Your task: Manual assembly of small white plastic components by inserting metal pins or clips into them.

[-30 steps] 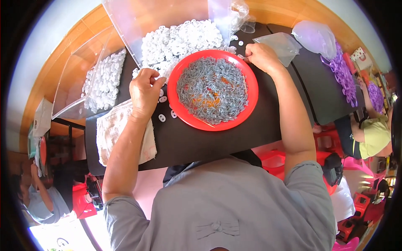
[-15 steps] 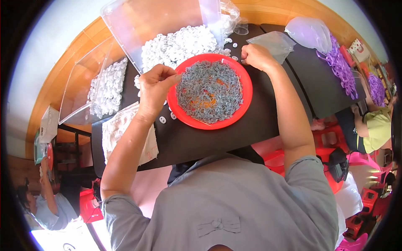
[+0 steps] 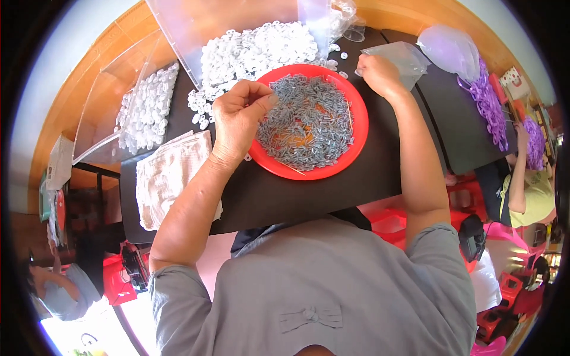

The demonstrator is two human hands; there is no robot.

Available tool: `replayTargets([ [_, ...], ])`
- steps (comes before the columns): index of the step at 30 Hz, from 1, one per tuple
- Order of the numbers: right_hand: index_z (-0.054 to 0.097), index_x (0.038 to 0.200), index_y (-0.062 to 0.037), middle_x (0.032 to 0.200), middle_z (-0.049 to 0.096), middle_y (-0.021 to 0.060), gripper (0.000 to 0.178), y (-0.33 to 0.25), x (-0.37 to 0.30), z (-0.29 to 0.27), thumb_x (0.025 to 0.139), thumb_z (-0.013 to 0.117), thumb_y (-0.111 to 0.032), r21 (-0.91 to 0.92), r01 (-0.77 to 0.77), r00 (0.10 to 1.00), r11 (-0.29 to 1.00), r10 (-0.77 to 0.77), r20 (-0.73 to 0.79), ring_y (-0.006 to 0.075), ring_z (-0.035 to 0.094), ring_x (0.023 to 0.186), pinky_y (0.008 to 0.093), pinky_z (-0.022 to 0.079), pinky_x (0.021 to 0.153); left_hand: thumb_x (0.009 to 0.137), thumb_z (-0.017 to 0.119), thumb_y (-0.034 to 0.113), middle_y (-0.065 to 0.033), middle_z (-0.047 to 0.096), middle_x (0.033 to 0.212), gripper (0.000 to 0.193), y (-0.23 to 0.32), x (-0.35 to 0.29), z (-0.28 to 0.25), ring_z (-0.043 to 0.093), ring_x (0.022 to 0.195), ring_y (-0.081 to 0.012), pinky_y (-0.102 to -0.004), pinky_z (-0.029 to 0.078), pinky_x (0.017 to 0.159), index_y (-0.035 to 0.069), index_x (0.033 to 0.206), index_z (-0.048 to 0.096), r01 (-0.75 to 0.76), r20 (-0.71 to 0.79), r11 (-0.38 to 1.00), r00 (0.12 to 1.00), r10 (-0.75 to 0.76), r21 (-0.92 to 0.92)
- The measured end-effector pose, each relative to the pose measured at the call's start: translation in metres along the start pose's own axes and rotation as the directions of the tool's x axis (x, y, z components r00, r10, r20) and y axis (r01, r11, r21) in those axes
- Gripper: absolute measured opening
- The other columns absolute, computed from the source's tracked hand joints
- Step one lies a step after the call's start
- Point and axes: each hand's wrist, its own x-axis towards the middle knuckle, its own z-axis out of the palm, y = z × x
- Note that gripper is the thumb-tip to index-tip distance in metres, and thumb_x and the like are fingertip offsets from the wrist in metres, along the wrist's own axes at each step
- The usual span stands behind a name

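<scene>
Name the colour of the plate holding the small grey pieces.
The plate is red; see the head view.

The left hand [image 3: 240,113] hovers over a red plate [image 3: 360,130] of small grey pieces [image 3: 309,104] on the dark bench [image 3: 309,199], the right hand [image 3: 380,75] by a clear plastic bag [image 3: 411,62].

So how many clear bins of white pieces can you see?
2: one upper bin behind the red plate, one left bin beyond the cloth. More could be hidden.
</scene>
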Motion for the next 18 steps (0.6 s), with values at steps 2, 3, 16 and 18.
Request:
replayTargets([
  [2,0.063,0.089,-0.0049,0.079,0.064,0.0077,0.011,-0.012,-0.001,-0.012,0.084,0.065,-0.015,0.384,-0.038,0.997,0.923,0.011,0.071,0.0210,0.061,0.071,0.0331,0.044,0.061,0.083,0.070,0.005,0.0007,0.060,0.071,0.009,0.007,0.000,0.000,0.050,0.060,-0.0049,-0.0194,0.037,0.052,0.000,0.089,0.066,0.062,0.017,0.998,0.998,-0.062,-0.020],
  [3,0.063,0.089,-0.0049,0.077,0.063,0.0028,0.010,-0.021,-0.003,-0.021,0.086,0.064,-0.015,0.706,-0.112,0.989,0.699,0.008,0.149,0.0131,0.058,0.065,0.0271,0.042,0.057,0.083,0.070,0.006,0.0004,0.061,0.071,0.009,0.009,0.000,-0.002,0.051,0.060,-0.0052,-0.0198,0.037,0.052,0.000,0.089,0.066,0.122,0.046,0.992,0.992,-0.120,-0.034],
  [16,0.063,0.092,-0.0012,0.080,0.060,-0.0010,0.007,-0.127,-0.052,-0.041,0.090,0.062,-0.007,0.896,0.146,0.940,0.420,-0.341,0.007,0.0079,0.054,0.069,0.0217,0.041,0.060,0.096,0.057,0.027,-0.0052,0.060,0.074,0.029,0.011,0.003,-0.014,0.053,0.057,-0.0124,-0.0248,0.037,0.045,-0.001,0.093,0.065,0.556,0.485,0.744,0.799,-0.355,-0.372],
  [18,0.063,0.092,-0.0003,0.080,0.060,-0.0006,0.005,-0.130,-0.053,-0.038,0.090,0.062,-0.004,0.861,0.262,0.918,0.436,-0.388,-0.083,0.0088,0.056,0.071,0.0218,0.044,0.062,0.096,0.057,0.027,-0.0054,0.060,0.075,0.028,0.006,0.004,-0.015,0.053,0.057,-0.0124,-0.0253,0.036,0.045,0.000,0.092,0.064,0.587,0.542,0.699,0.773,-0.331,-0.409],
])
